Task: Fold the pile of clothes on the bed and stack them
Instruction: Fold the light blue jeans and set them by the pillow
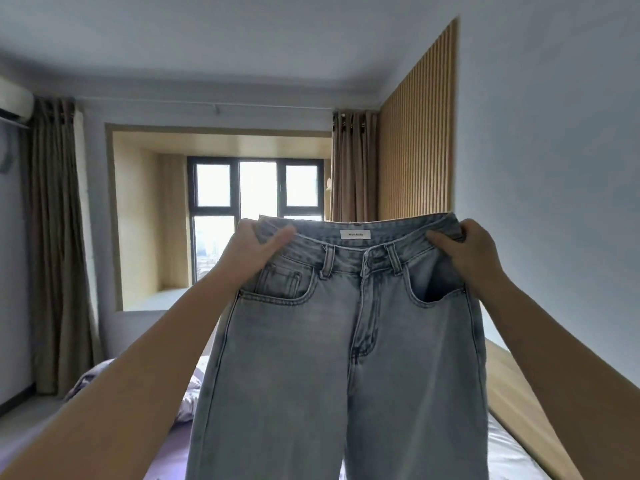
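Observation:
A pair of light blue jeans (346,358) hangs upright in front of me, front side facing me, with a white label inside the waistband. My left hand (254,249) grips the left end of the waistband, thumb on the front. My right hand (464,251) grips the right end of the waistband the same way. Both arms are stretched out and raised. The legs of the jeans run down past the bottom edge of the view. The pile of clothes is hidden behind the jeans or out of view.
Below lies the bed (173,441) with a lilac sheet and a crumpled lilac cover (188,400). A wooden headboard ledge (509,386) runs along the right. Straight ahead is a window alcove (256,188) flanked by brown curtains (59,244).

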`<state>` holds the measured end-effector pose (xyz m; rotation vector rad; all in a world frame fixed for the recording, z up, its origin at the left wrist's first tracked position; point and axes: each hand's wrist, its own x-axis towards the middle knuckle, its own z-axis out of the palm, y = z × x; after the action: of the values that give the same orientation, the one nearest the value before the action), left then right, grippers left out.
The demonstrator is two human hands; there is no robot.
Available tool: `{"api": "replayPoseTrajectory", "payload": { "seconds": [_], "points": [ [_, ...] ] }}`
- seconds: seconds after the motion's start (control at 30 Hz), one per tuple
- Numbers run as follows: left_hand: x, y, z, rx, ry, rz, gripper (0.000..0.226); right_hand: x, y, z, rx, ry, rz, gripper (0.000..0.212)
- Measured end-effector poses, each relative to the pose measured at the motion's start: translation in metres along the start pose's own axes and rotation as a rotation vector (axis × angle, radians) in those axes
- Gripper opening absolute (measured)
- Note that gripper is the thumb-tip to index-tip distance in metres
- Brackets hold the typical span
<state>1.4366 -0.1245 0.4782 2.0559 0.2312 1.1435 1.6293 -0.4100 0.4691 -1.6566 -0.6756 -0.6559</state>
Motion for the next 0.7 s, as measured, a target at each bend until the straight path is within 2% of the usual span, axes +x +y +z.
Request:
{"api": "replayPoseTrajectory", "payload": {
  "seconds": [0.07, 0.2, 0.3, 0.4, 0.5, 0.57, 0.63, 0.7],
  "points": [
    [-0.001, -0.006, -0.008, 0.087, 0.008, -0.010, 0.052, -0.004, 0.000, 0.006, 0.029, -0.021, 0.020, 0.033],
    [-0.004, -0.013, -0.026, 0.174, 0.171, 0.037, 0.044, -0.007, -0.004, 0.016, 0.160, -0.127, 0.066, 0.034],
    [-0.009, -0.016, -0.039, 0.166, 0.164, 0.069, 0.036, -0.009, -0.009, 0.019, 0.329, -0.269, 0.076, 0.034],
    [-0.013, -0.024, -0.048, 0.210, 0.179, 0.065, 0.034, -0.016, -0.014, 0.024, 0.401, -0.365, 0.060, 0.021],
    [-0.018, -0.031, -0.048, 0.234, 0.171, -0.023, 0.030, -0.025, -0.015, 0.042, 0.272, -0.325, 0.068, 0.009],
    [-0.023, -0.035, -0.044, 0.223, 0.178, -0.089, 0.030, -0.035, -0.018, 0.060, 0.133, -0.265, 0.094, 0.016],
    [-0.033, -0.038, -0.036, 0.115, 0.222, -0.152, 0.030, -0.049, -0.024, 0.078, 0.110, -0.160, 0.165, 0.022],
    [-0.046, -0.036, -0.024, -0.095, 0.244, -0.214, 0.032, -0.066, -0.034, 0.096, 0.235, -0.106, 0.270, 0.025]
  ]
}}
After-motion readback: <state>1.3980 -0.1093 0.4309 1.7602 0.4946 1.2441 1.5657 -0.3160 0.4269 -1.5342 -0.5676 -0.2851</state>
